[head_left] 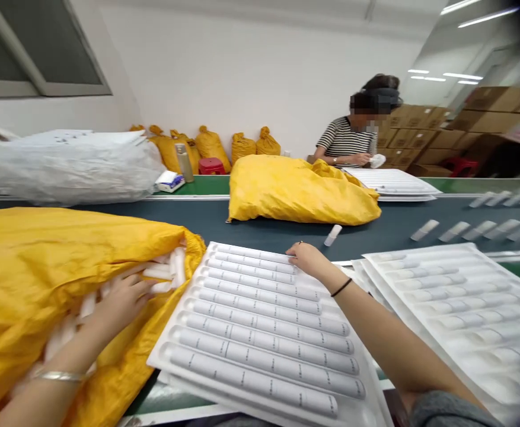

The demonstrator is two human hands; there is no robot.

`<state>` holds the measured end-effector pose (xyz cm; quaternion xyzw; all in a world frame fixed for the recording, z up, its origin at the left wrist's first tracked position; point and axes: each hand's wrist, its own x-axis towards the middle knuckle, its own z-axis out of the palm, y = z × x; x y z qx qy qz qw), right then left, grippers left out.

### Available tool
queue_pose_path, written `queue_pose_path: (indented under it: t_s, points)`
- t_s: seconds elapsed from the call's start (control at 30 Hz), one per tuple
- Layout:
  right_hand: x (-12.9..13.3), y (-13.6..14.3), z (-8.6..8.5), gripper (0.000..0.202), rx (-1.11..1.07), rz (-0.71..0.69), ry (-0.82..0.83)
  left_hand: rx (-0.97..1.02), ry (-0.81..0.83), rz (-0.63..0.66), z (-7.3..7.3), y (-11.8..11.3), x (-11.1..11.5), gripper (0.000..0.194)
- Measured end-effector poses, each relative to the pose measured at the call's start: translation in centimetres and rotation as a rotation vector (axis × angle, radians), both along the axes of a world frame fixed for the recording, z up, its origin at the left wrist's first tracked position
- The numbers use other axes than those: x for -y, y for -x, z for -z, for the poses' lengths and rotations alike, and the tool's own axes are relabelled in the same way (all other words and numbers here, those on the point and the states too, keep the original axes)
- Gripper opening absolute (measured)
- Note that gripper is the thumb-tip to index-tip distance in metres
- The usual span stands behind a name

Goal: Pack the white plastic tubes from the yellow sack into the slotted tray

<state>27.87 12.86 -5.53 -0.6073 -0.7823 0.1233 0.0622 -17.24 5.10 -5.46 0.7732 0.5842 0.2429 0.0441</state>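
My left hand (124, 299) reaches into the mouth of a yellow bag (41, 255) in front of me at the left. Its fingers are stretched out over loose white plastic tubes (159, 271). To the right of that bag lies a white moulded tray (166, 356), with rows of labelled white tubes (251, 341) lying end to end in its grooves. At the far edge of this tray, by the end of the farthest row, rests my right hand (310, 258). Its fingers are bent and closed at the tips; what they hold, if anything, is hidden.
A second tray (455, 308) with clear-ended tubes lies right. Beyond runs a dark conveyor belt (188, 219) carrying a single tube (332, 235), several tubes at right (484, 230) and another yellow bag (286, 184). Across it a person (348, 139) handles something white beside stacked trays (393, 182).
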Motion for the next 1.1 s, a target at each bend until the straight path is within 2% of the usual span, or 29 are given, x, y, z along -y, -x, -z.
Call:
queue_pose_path:
  t_s: [0.1, 0.17, 0.23, 0.33, 0.4, 0.47, 0.53, 0.63, 0.73, 0.83, 1.1]
  points:
    - [-1.1, 0.9, -0.3, 0.009, 0.032, -0.039, 0.025, 0.062, -0.012, -0.022, -1.7, -2.6, 1.3, 0.029]
    - [-0.9, 1.0, -1.2, 0.011, 0.030, -0.026, -0.002, 0.239, -0.026, 0.022, -2.8, -4.9, 2.6, 0.028]
    - [0.7, 1.1, -2.4, 0.016, 0.000, 0.010, -0.066, 0.472, -0.003, 0.068, -3.5, -7.4, 3.9, 0.027]
    - [5.2, 2.1, -4.0, 0.023, -0.134, 0.015, -0.123, 0.708, 0.099, 0.125, -4.1, -11.0, 5.3, 0.028]
    - [8.7, 3.2, -4.6, 0.027, -0.449, -0.090, -0.059, 0.666, 0.119, 0.213, -4.3, -13.1, 5.7, 0.027]
    - [11.7, 4.2, -5.1, 0.031, -0.812, -0.209, 0.011, 0.525, 0.071, 0.329, -4.6, -14.7, 5.8, 0.027]
    - [13.7, 4.6, -5.7, 0.031, -0.977, -0.261, -0.054, 0.392, 0.016, 0.403, -5.0, -15.7, 5.9, 0.031]
    - [15.1, 4.0, -6.9, 0.026, -0.843, -0.329, -0.323, 0.257, -0.041, 0.445, -5.8, -16.5, 6.3, 0.035]
    - [15.5, 3.3, -7.7, 0.030, -0.684, -0.447, -0.443, 0.203, -0.071, 0.489, -6.5, -16.8, 7.0, 0.035]
    - [15.6, 3.1, -7.8, 0.032, -0.667, -0.456, -0.443, 0.209, -0.105, 0.498, -6.7, -17.0, 7.5, 0.031]
    - [15.1, 3.3, -6.6, 0.025, -0.748, -0.223, -0.238, 0.123, -0.203, 0.466, -6.3, -17.6, 7.1, 0.028]
